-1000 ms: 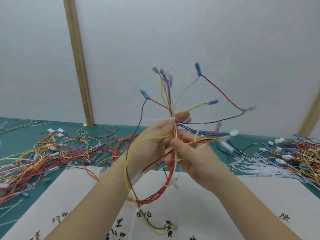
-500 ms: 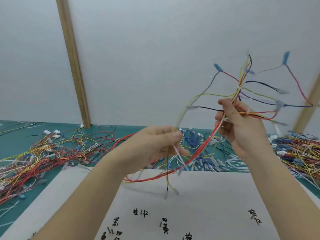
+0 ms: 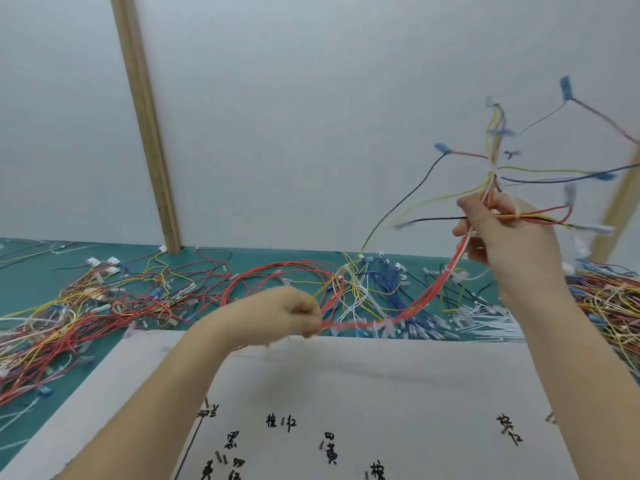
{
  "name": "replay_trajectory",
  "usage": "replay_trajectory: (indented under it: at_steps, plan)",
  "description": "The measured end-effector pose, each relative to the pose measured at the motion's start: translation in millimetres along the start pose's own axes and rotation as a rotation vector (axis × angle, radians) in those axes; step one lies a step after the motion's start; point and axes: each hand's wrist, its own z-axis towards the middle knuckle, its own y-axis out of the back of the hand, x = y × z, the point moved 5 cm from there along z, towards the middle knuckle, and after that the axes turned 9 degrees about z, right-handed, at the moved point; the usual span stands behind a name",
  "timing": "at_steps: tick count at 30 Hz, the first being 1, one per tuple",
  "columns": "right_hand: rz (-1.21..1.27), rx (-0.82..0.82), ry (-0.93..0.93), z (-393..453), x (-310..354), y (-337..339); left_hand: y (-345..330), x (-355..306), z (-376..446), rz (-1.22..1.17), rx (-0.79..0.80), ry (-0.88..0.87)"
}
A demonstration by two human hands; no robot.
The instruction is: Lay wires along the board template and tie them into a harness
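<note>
A tied wire harness (image 3: 427,295), mostly red with white ties, hangs stretched in the air between my two hands. My right hand (image 3: 505,237) grips its upper end at the right, where red, yellow, black and blue branch wires with blue and white connectors fan out upward. My left hand (image 3: 277,315), lower and near the centre, pinches the harness's other end. Below lies the white board template (image 3: 398,382) with black handwritten labels.
Loose wire piles lie on the green mat: a large red and yellow one (image 3: 86,306) at left, blue wires (image 3: 384,285) behind the harness, another pile (image 3: 609,299) at right. White cable ties (image 3: 491,323) lie at right. A wooden post (image 3: 149,133) stands against the wall.
My hands have moved apart: the right hand carried the fanned end up and to the right, the left hand drew the other end down, and the looped harness has straightened into a long curve.
</note>
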Motion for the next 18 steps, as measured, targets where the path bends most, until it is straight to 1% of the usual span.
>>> replay_trajectory:
  at_steps: [2,3,4,6,11,15,16,18]
  plan:
    - [-0.067,-0.05,0.058,4,4,11,20,1,-4,-0.203,-0.183,-0.012]
    - [-0.072,-0.064,0.059,5,3,16,27,3,-6,-0.306,-0.237,-0.01]
    - [-0.074,-0.068,0.048,7,1,19,31,3,-8,-0.385,-0.248,-0.006]
    - [-0.091,-0.039,0.014,9,-5,20,30,2,-12,-0.434,-0.175,0.005]
    - [-0.144,0.066,-0.034,7,-17,13,8,7,-11,-0.384,0.084,0.11]
    - [-0.158,0.078,-0.058,7,-23,14,-10,18,-13,-0.311,0.341,0.182]
    - [-0.165,0.083,-0.071,7,-25,15,-11,21,-14,-0.309,0.381,0.189]
    - [-0.179,0.12,-0.105,7,-29,15,-11,26,-16,-0.319,0.386,0.202]
